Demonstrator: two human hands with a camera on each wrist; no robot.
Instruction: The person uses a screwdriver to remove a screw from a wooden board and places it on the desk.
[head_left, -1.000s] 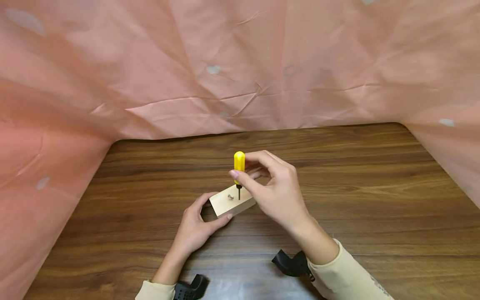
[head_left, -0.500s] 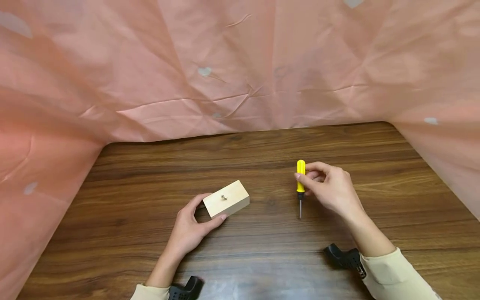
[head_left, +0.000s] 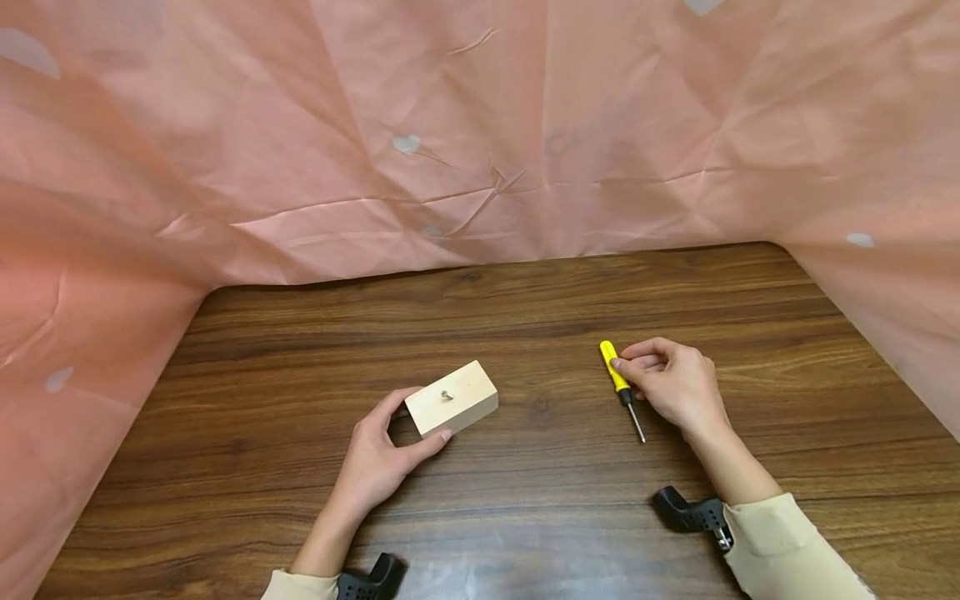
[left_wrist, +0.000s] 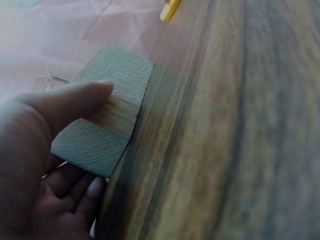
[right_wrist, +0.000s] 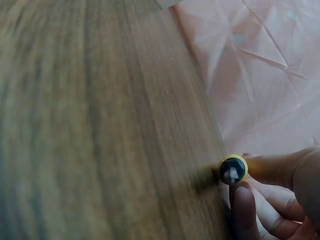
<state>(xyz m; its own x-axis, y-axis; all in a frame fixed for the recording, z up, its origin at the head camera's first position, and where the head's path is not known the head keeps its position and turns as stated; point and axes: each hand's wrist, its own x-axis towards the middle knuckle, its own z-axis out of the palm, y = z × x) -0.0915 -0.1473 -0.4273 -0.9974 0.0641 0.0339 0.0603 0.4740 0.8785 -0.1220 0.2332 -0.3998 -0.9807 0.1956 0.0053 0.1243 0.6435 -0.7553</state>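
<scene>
A pale wooden block [head_left: 468,385] lies on the table, its left end between the thumb and fingers of my left hand [head_left: 377,458]. From the block's top a screw [head_left: 446,395] sticks out at a slant; the left wrist view also shows the screw [left_wrist: 59,79] past the thumb. To the right, my right hand [head_left: 677,387] pinches a screwdriver [head_left: 609,357] by its yellow handle. The screwdriver is tilted, with its metal tip pointing toward me, low over or on the table. Seen from the right wrist, the screwdriver [right_wrist: 234,170] is nearly end-on between thumb and finger.
The brown wood-grain table [head_left: 525,467] extends all around the hands. A pink cloth [head_left: 480,125] hangs at the back and along both sides. Black wrist mounts [head_left: 690,512] jut out from both sleeves.
My right hand has carried the screwdriver from above the block away to the right and lowered it, tilting it from upright. The left hand still holds the block, and the view has shifted slightly.
</scene>
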